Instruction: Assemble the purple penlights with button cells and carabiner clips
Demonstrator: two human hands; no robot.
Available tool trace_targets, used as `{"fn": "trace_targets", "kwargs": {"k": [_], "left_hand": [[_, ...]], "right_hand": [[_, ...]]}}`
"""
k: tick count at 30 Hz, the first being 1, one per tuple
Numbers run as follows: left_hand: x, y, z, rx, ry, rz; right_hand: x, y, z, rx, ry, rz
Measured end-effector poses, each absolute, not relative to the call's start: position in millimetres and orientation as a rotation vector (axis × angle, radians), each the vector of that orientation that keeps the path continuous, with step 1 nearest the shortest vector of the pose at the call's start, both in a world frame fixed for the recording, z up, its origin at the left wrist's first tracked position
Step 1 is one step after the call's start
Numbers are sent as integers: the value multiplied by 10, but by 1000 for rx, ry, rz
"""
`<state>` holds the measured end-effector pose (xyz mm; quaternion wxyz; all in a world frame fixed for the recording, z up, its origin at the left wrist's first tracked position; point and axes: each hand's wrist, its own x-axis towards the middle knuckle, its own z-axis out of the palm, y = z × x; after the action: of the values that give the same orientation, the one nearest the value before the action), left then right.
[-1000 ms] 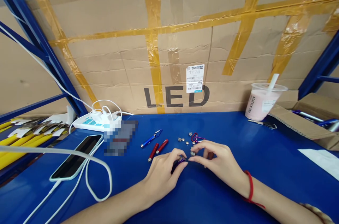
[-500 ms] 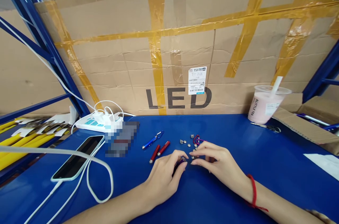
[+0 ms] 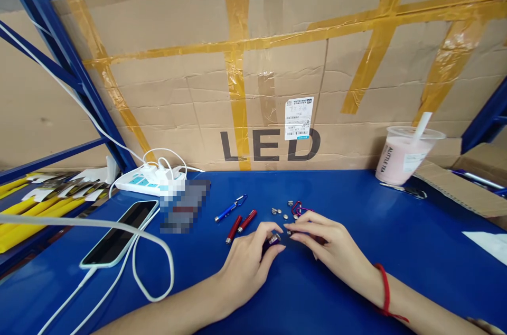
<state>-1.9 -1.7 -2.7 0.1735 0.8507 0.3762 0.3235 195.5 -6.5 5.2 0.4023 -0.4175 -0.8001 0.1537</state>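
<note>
Purple tube [image 3: 272,240], one, in half-curled left hand [image 3: 247,256]; one metal piece [image 3: 290,232] in pinched right hand [image 3: 336,240]; two red tubes [image 3: 247,221] beyond.

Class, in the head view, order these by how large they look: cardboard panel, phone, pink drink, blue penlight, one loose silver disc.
1. Cardboard panel
2. Phone and pink drink: too alike to rank
3. Blue penlight
4. Silver disc

A work corner, apparently in a workshop or storeroom: a blue worktop [image 3: 320,298] set within blue metal racking [image 3: 99,108], backed by a large taped cardboard sheet [image 3: 190,108] printed "LED". Yellow carded goods [image 3: 59,212] lie at left; an open carton [image 3: 481,160] holds pen-like items at right.
</note>
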Motion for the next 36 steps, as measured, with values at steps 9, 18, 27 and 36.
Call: {"fn": "trace_targets", "kwargs": {"k": [9, 18, 27, 36], "left_hand": [[-21, -34, -23, 2407, 1047, 850], [-21, -7, -31, 2378, 1022, 868], [-31, -16, -19, 2399, 1051, 818], [-25, -27, -14, 2426, 1051, 831]], "right_hand": [[1946, -64, 8, -1073, -2018, 383], [1942, -47, 37, -1055, -2018, 384], [1953, -35, 15, -1051, -2037, 404], [1946, -38, 16, -1057, -2044, 421]]}}
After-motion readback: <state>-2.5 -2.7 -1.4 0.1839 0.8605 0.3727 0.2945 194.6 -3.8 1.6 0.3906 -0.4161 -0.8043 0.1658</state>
